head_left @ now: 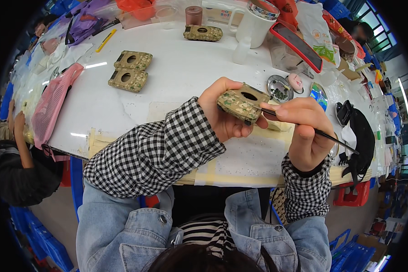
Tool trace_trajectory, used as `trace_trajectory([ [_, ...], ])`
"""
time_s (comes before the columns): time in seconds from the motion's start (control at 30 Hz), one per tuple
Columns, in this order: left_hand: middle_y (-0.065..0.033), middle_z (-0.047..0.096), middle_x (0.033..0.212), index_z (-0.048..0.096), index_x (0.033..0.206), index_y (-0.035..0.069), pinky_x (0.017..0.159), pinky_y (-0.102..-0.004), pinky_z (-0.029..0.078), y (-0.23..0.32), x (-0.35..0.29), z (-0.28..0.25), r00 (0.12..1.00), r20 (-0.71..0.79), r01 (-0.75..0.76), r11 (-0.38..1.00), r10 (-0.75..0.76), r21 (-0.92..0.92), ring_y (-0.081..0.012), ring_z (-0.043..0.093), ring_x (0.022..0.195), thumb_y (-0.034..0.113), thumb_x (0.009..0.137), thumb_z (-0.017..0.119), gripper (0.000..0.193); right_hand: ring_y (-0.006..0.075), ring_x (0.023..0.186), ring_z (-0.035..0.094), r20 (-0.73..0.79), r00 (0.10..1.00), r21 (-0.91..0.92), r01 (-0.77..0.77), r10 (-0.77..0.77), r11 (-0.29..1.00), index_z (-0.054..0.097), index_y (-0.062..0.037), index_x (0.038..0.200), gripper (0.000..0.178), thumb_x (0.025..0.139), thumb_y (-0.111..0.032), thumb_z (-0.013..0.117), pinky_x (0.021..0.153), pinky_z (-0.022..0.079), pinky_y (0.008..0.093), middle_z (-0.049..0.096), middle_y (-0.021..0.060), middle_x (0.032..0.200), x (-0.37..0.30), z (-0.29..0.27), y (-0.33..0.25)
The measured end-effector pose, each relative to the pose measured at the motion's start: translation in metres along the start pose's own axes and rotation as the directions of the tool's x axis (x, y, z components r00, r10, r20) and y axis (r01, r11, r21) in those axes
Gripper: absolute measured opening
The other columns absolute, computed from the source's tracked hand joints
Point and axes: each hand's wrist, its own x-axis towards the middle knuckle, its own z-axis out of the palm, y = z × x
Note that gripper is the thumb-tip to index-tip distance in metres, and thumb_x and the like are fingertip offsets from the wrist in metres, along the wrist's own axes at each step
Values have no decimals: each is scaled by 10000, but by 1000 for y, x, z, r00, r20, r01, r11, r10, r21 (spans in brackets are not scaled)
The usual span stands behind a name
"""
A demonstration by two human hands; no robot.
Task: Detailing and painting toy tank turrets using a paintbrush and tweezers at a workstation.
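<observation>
My left hand (222, 115) is closed around a camouflage-patterned toy tank hull (233, 104) with an oval hole in its top, raised above the table. My right hand (309, 129) pinches a slim black pen-like tool (328, 136). One end of the tool meets the hull's right edge; I cannot tell exactly what it touches there. Two more hulls (128, 80) of the same pattern lie side by side at the left, and another hull (203, 33) sits farther back. Right of my hands, a round metal dish (280, 88) holds small green bits.
A white mug (253, 27) and a red-cased phone (298, 46) stand at the back right. A pink mesh pouch (56, 104) and a yellow cutter (106, 40) lie left. A black bag (362, 136) is at the right edge. Another person's arm (22, 140) shows far left.
</observation>
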Motion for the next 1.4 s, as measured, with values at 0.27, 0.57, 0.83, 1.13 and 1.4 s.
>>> trace_trajectory([
  [0.27, -256, 615, 817, 538, 1063, -87, 450, -300, 464, 1, 0, -3, 998, 57, 15, 1000, -15, 5, -278, 561, 516, 343, 873, 310, 523, 190, 735, 616, 32, 999, -16, 6, -6, 1000, 616, 29, 950, 278, 918, -225, 506, 669, 492, 284, 628, 172, 929, 3, -2, -3],
  [0.57, -254, 617, 811, 537, 1069, -80, 451, -297, 458, 0, -1, 1, 1000, 3, 4, 1000, -4, 27, -269, 551, 502, 347, 875, 305, 524, 195, 737, 618, 42, 999, -8, 5, -5, 1000, 614, 31, 954, 281, 920, -223, 501, 671, 492, 285, 626, 173, 928, 3, -2, -3],
  [0.83, -260, 617, 804, 540, 1070, -68, 456, -291, 459, 0, -1, -2, 999, 42, 7, 999, -9, 46, -259, 543, 480, 349, 875, 295, 521, 196, 746, 614, -10, 1000, 9, 23, -23, 1000, 619, 31, 937, 278, 918, -220, 502, 680, 482, 288, 635, 163, 893, 1, 0, 2],
  [1.13, -254, 620, 788, 551, 1054, -62, 441, -286, 444, 0, -1, 0, 1000, 20, 9, 998, -10, 66, -254, 537, 465, 351, 873, 293, 519, 198, 739, 615, 24, 1000, -14, -2, 2, 1000, 621, 34, 934, 284, 918, -224, 503, 673, 485, 288, 633, 168, 904, 2, -3, -1],
  [1.4, -256, 620, 786, 552, 1052, -61, 438, -285, 442, 0, -1, 0, 1000, 19, 13, 998, -14, 58, -257, 535, 461, 358, 868, 303, 521, 196, 725, 616, 11, 1000, -4, 13, -13, 1000, 619, 37, 928, 278, 917, -214, 502, 669, 484, 288, 637, 168, 905, 2, -2, 1],
])
